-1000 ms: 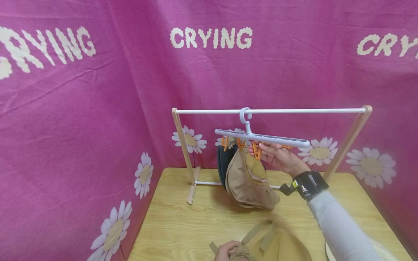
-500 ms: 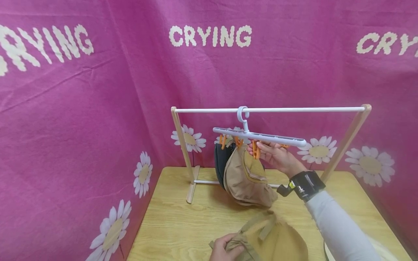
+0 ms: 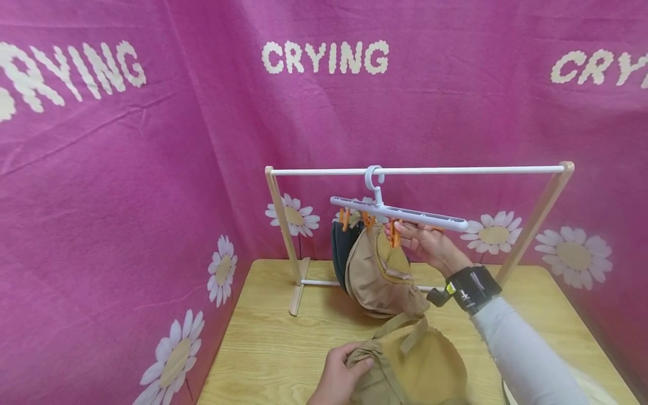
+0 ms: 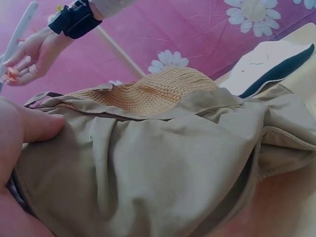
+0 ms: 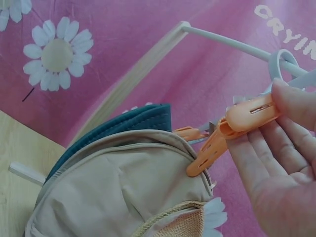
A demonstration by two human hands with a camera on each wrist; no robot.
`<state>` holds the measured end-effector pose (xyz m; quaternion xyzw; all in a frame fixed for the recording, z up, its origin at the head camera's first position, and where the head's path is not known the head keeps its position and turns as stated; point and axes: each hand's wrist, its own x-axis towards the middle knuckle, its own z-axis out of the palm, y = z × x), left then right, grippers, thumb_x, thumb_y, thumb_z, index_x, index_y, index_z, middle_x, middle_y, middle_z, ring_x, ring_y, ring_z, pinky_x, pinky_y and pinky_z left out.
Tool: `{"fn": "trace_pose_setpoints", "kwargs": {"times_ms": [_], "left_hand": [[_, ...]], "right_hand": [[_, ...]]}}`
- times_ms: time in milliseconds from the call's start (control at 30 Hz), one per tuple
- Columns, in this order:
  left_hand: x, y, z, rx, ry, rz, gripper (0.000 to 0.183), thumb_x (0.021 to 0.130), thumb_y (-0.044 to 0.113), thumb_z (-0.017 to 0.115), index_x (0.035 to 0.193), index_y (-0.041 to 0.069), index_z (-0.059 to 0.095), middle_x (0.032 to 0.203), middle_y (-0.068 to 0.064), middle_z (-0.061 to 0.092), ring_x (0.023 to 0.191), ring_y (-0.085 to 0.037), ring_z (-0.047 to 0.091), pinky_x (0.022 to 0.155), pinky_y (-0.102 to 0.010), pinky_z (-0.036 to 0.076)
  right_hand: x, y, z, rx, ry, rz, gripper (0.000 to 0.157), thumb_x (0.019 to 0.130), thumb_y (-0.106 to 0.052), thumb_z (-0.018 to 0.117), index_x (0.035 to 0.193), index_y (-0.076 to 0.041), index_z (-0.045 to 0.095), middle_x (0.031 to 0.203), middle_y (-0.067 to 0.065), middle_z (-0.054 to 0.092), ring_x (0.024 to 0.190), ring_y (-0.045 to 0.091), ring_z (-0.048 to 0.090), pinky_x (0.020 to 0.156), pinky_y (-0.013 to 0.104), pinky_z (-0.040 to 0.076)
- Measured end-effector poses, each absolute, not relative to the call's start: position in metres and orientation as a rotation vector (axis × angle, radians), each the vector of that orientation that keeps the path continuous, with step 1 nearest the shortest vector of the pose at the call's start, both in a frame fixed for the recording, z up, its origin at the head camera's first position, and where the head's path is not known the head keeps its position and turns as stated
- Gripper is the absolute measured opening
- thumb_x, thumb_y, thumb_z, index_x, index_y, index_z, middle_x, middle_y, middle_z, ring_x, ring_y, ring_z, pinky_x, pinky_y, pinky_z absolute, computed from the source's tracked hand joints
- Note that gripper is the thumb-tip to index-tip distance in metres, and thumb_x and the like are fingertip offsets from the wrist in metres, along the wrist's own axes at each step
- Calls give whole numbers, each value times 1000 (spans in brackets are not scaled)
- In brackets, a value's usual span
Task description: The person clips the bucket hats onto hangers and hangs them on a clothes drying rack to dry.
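Observation:
My left hand (image 3: 338, 374) grips the edge of a khaki sun hat (image 3: 427, 365) with a yellowish woven part, low in the head view. In the left wrist view, the thumb presses on its khaki cloth. My right hand (image 3: 430, 244) pinches an orange clip (image 5: 252, 113) under a pale grey-blue clip hanger (image 3: 420, 216). Another orange clip (image 5: 207, 155) bites the rim of a beige hat (image 3: 372, 275). Behind that hat hangs a dark hat (image 3: 339, 256). The two hanging hats are left of my right hand, above the held hat.
The hanger hooks over the white bar (image 3: 466, 170) of a rack with wooden posts (image 3: 536, 225), standing on a wooden table (image 3: 268, 349). A white item with a dark edge (image 4: 276, 64) lies at the right. Pink flowered cloth (image 3: 324, 124) surrounds the table.
My left hand has risen into view, bringing the khaki sun hat up closer to the hanging hats. The hanger has shifted slightly left, with my right hand still pinching the clip.

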<state>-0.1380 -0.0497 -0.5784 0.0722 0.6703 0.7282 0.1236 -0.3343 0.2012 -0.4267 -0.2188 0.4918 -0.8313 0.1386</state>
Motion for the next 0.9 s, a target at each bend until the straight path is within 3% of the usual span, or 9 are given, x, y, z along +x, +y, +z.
{"fn": "trace_pose_setpoints", "kwargs": {"times_ms": [400, 600, 767, 900], "left_hand": [[-170, -50, -545, 404, 2201, 2031, 28, 96, 12, 75, 123, 10, 76, 118, -4, 77, 106, -13, 72, 92, -26, 56], [-187, -50, -530, 411, 2325, 2012, 24, 93, 13, 78, 117, 10, 78, 111, -4, 78, 99, -11, 72, 87, -26, 57], [-200, -50, -522, 430, 2467, 1992, 15, 89, 16, 83, 104, 12, 81, 96, 0, 78, 84, -5, 68, 75, -23, 55], [-207, -49, -516, 458, 2571, 1950, 11, 86, 22, 86, 84, 14, 79, 72, 7, 66, 65, -2, 56, 59, -20, 46]], "right_hand": [[-331, 191, -423, -560, 1486, -2433, 28, 106, 2, 54, 101, -9, 80, 96, 4, 80, 90, 12, 75, 84, 26, 61], [-330, 185, -423, -595, 1493, -2448, 31, 106, 3, 53, 101, -11, 80, 96, 4, 80, 90, 12, 76, 85, 25, 60], [-327, 182, -424, -600, 1571, -2416, 30, 108, 0, 52, 103, -11, 79, 97, 2, 79, 92, 10, 75, 86, 23, 59], [-324, 182, -426, -566, 1651, -2374, 27, 109, -6, 53, 105, -15, 78, 99, -2, 78, 93, 8, 72, 82, 22, 56]]}}
